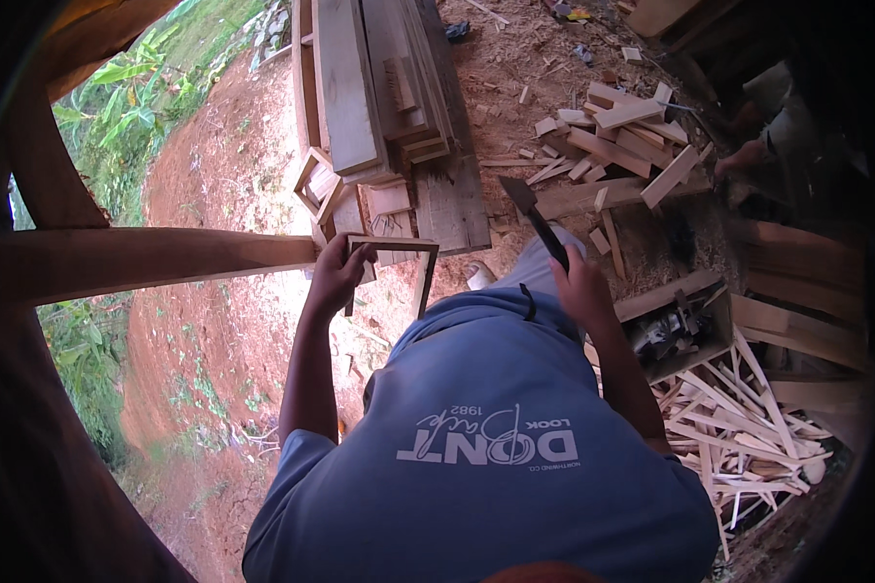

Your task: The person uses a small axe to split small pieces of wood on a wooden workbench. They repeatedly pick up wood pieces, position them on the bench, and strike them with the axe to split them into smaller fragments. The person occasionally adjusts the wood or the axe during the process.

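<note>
My left hand (pixel 332 277) is closed around the corner of a small wooden frame (pixel 425 277), held upright in front of my waist. Three sides of that frame show; its lower part is open or hidden by my shirt. In my right hand (pixel 583 287) is a dark-handled tool (pixel 544 228) with a broad flat head, which points up and to the left, apart from the frame. Whether it is a hatchet or another hand tool I cannot tell. Just beyond my left hand, another small wooden frame (pixel 308 185) leans by the stacked boards (pixel 345 97).
Offcut blocks (pixel 608 151) lie heaped at the far right. Below them stands a wooden box (pixel 651 296) with a metal machine part in it, beside a pile of thin strips (pixel 749 428). A wooden beam (pixel 165 255) crosses at left, above reddish soil.
</note>
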Available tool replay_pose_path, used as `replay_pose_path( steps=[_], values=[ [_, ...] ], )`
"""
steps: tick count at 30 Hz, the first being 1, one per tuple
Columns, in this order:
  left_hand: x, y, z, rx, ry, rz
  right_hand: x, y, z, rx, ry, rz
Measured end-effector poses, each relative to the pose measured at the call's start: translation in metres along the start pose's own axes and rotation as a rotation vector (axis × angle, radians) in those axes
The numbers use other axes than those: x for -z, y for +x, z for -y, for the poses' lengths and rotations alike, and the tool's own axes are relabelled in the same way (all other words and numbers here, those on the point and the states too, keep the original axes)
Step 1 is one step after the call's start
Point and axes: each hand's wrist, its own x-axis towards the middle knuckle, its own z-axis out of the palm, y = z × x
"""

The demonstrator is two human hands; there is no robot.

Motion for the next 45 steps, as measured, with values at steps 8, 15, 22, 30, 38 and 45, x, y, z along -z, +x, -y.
replay_pose_path(
  steps=[8, 15, 22, 30, 38, 45],
  values=[
    [0.054, -0.079, 0.060, 0.033, -0.394, -0.252, -0.062, 0.084, 0.021, 0.223, -0.304, 0.053],
    [0.036, -0.098, 0.063, -0.166, -0.722, -0.237, -0.115, 0.110, 0.014, 0.298, -0.259, -0.027],
    [0.024, -0.103, 0.049, -0.237, -0.728, -0.139, -0.117, 0.119, -0.001, 0.311, -0.231, 0.040],
    [0.009, -0.092, 0.035, -0.420, -0.836, -0.064, -0.015, 0.076, 0.140, 0.664, 0.263, 0.318],
    [0.002, -0.072, 0.022, -0.385, -0.794, -0.054, -0.004, 0.055, 0.168, 0.636, 0.419, 0.366],
    [-0.015, -0.054, 0.022, 0.071, -0.849, -0.154, -0.037, 0.061, 0.143, 0.166, 0.639, 0.550]
  ],
)
